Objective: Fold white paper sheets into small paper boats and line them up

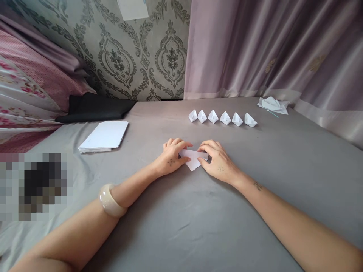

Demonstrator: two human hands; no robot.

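Folded paper (193, 160): between my hands, at the grey cloth (181, 226), point toward me.
Left hand (172, 155): gripping its left end, thumb on top.
Right hand (217, 160): gripping the right end.
Crease, my judgement: edges flush, even pressure — don't skew the point.
White folded shapes (213, 116): six, beyond — well apart.
Paper stack (104, 135): off left.

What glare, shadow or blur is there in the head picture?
Head view: glare on the cream bangle; soft shadow on the gray sheet beside the left forearm; pixelated block at left; folded paper looks fairly sharp.
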